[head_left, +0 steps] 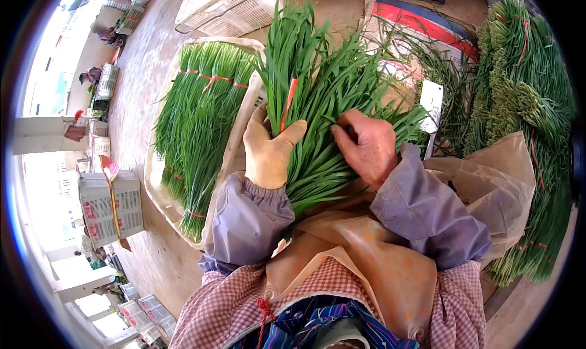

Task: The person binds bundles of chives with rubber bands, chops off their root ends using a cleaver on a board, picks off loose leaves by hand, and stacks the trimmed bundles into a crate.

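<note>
My left hand point(268, 151), in a pale yellow glove, is closed around a bunch of long green leafy stalks point(293, 50). A red-orange strip point(289, 102) shows between the leaves beside its thumb. To its right, my bare right hand point(367, 146) has curled fingers, with thumb and index finger pinched at loose green stalks point(345, 80); whether a stalk is between the fingertips is hard to make out. Left of my gloved hand stands a white crate point(160, 190) holding banded green bunches point(204, 99).
Banded green bundles point(519, 74) are piled at the right. A white tag-like tool point(431, 105) lies beside cut stalks on a red and white sack point(421, 22). Another white crate point(229, 7) stands at the top. Stacked crates point(113, 205) and distant people are at the left.
</note>
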### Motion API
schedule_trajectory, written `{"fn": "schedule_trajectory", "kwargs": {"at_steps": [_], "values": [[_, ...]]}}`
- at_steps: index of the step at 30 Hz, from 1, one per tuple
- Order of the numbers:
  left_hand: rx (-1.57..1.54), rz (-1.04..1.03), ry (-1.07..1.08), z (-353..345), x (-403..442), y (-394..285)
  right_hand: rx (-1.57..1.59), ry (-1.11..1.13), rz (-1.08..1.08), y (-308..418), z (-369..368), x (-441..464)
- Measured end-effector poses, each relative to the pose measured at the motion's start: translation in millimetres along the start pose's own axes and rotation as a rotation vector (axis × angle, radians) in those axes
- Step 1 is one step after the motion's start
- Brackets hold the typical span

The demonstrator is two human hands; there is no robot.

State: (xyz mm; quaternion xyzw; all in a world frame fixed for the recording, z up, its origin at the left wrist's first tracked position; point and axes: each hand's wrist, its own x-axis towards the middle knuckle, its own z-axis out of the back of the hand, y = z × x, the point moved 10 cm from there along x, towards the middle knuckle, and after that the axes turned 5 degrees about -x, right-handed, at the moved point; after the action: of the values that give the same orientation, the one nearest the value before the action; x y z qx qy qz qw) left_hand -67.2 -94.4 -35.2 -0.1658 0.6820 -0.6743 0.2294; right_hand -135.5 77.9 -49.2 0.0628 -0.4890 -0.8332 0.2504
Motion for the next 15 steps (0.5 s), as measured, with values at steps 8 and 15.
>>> {"fn": "schedule_trajectory", "kwargs": {"at_steps": [8,15], "values": [[0.193,-0.119,0.128,-15,-1,-10,0.319,-0.163,-0.261,-72,3,-6],[0.513,-0.207,0.236,-35,-10,-8,0.43,-0.22,-0.305,-105,5,-9]]}}
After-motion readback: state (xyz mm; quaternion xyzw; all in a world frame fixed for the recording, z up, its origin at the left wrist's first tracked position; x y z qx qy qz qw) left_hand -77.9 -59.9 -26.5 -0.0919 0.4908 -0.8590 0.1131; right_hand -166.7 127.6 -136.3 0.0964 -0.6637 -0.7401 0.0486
